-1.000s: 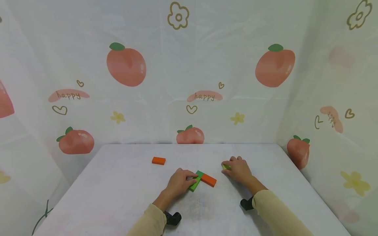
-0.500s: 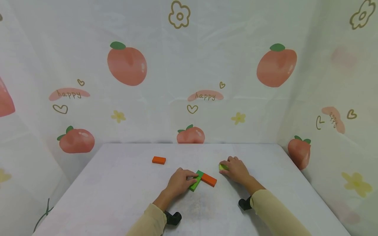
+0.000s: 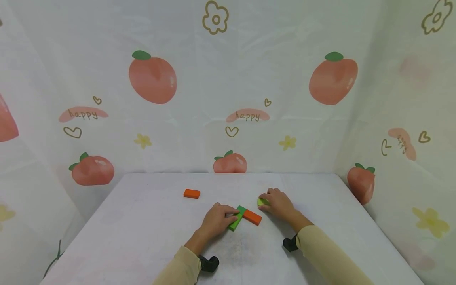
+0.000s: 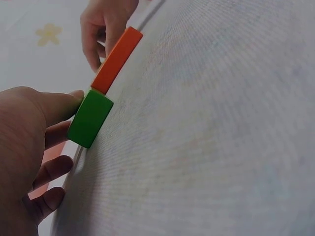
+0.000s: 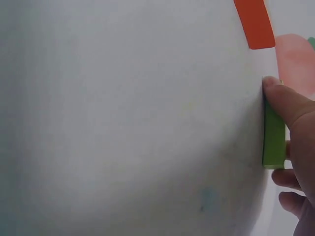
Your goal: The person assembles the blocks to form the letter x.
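Observation:
My left hand holds a bright green block between thumb and fingertips on the white table. A darker green piece shows at its far end. An orange block slants off to the right, its end against the green ones. My right hand pinches a yellow-green block just beyond the orange one, a small gap apart. In the right wrist view the thumb presses one end of this long block, while other fingers are partly hidden behind it.
Another orange block lies alone toward the back left of the white table. Black wrist-worn devices sit below each hand. A printed curtain rises behind the table and along its sides.
My right hand has slid left with the yellow-green block, closer to the orange and green blocks. The left hand and the blocks beside it look unmoved.

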The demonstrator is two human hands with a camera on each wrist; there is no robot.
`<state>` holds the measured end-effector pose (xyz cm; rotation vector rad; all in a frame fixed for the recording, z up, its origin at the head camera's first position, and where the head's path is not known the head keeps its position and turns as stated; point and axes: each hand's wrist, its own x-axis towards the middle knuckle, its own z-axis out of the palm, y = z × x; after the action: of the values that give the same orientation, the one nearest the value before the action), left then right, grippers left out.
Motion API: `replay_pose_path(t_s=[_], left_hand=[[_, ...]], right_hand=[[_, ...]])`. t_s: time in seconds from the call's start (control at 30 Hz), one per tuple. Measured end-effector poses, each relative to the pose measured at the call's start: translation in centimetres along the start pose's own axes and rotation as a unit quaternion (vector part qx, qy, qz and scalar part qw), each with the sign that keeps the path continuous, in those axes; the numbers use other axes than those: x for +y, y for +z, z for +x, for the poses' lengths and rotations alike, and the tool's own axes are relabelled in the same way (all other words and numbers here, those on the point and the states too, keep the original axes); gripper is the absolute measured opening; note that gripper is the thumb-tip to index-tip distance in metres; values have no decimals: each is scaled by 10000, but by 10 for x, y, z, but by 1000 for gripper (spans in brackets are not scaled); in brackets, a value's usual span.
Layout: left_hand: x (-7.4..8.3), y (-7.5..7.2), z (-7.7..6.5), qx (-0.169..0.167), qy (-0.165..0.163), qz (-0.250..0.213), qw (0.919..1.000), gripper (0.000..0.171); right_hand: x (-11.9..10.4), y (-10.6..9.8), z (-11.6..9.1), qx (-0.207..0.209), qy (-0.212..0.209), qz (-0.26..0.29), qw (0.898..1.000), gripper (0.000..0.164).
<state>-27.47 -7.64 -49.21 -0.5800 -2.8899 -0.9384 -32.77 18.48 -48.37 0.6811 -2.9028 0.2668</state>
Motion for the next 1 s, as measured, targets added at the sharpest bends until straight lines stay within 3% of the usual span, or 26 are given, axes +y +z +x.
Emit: replay_pose_path(t_s=[0.17, 0.4, 0.8, 1.0], left_hand=[[1, -1, 0, -15, 30, -42, 10000, 27], [1, -1, 0, -33, 13, 6, 10000, 27], [0, 0, 0, -31, 41, 22, 10000, 28], [0, 0, 1, -1, 97, 32, 9999, 27]], right_hand=[[-6, -5, 3, -176, -232, 132, 9995, 40], [-13, -11, 9, -244, -681, -112, 9973, 38], [-22, -10, 17, -436, -727, -372, 9957, 38], [-20, -8, 18, -328, -949, 313, 9945, 33]])
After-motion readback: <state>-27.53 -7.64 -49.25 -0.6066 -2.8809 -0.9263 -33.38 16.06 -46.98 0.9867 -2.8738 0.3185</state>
